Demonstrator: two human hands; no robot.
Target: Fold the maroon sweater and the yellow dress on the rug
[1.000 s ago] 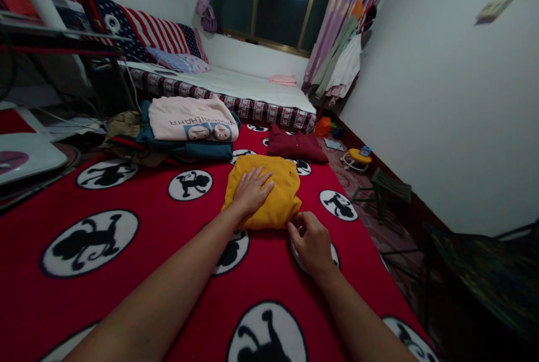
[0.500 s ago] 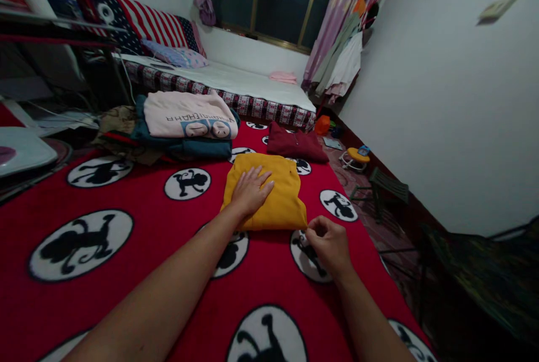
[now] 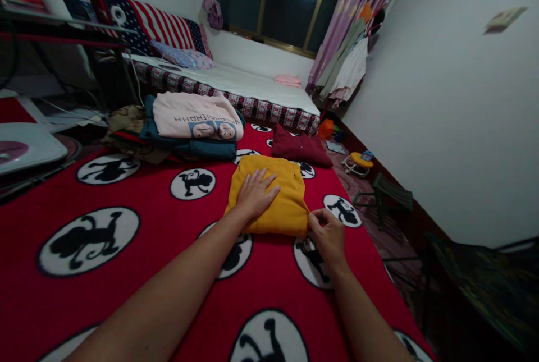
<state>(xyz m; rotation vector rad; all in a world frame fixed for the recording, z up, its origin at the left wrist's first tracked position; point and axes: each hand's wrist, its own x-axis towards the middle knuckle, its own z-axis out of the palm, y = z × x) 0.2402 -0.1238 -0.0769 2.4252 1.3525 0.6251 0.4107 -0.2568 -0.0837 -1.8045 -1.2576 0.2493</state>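
Observation:
A folded yellow garment [image 3: 286, 199] lies on a red blanket [image 3: 160, 227] patterned with black monkeys in white ovals. Flat on top of the garment, toward its left side, rests my left hand [image 3: 255, 196] with its fingers spread. My right hand [image 3: 328, 236] pinches the garment's near right edge between thumb and fingers. Just beyond it lies a folded dark red garment [image 3: 301, 146]. Farther left sits a stack of folded clothes, with a pale pink top [image 3: 193, 114] over a teal garment [image 3: 213, 149].
A low bed [image 3: 252, 78] stands beneath the window. Along the right wall are a small orange-topped stool [image 3: 360, 160] and a dark folding stool [image 3: 391, 192]. Clothes [image 3: 351, 67] hang by the curtain. At the left is a desk [image 3: 63, 31] holding several things.
The view has shifted a little. My right hand has moved slightly up along the yellow garment's right edge, still pinching it. My left hand stays flat on the garment.

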